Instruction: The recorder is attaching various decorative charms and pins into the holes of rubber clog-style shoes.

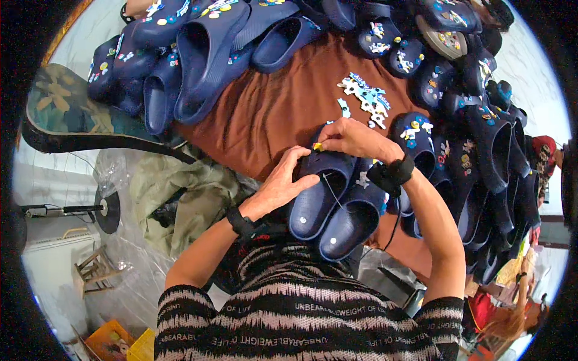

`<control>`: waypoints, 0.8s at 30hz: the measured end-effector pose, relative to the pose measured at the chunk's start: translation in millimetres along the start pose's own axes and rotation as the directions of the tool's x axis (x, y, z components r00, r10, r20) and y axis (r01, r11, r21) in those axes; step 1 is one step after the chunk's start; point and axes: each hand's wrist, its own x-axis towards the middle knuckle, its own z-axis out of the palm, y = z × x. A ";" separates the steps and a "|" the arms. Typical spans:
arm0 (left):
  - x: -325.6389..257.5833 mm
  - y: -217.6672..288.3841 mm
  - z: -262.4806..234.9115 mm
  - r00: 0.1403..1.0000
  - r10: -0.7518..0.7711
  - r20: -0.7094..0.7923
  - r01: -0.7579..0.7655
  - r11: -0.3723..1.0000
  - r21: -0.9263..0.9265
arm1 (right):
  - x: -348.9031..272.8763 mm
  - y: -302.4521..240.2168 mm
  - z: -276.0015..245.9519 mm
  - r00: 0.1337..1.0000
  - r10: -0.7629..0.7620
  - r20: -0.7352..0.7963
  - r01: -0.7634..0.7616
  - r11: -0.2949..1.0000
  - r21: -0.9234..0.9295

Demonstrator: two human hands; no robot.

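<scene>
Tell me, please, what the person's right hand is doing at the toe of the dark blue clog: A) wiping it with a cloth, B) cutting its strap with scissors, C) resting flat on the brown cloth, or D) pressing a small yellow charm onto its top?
D: the right hand pinches a small yellow charm against the top of the dark blue clog, which the left hand steadies from the side.

A small footwear workshop: heaps of navy clogs (198, 54), loose shoe charms (367, 99).
</scene>
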 end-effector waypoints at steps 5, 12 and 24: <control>1.0 -4.6 1.2 1.000 -0.014 0.016 0.014 1.000 -0.015 | -3.2 5.7 5.3 0.995 -0.048 -0.089 0.046 0.999 -0.028; -0.6 -13.6 2.5 1.000 0.011 -0.021 -0.012 1.000 -0.008 | -5.0 -14.2 10.7 0.978 -0.164 -0.131 0.103 0.920 -0.379; 1.6 -0.7 -2.8 0.997 -0.064 0.037 0.064 0.998 -0.019 | -5.1 -22.4 20.2 0.986 -0.143 -0.084 0.084 0.870 -0.486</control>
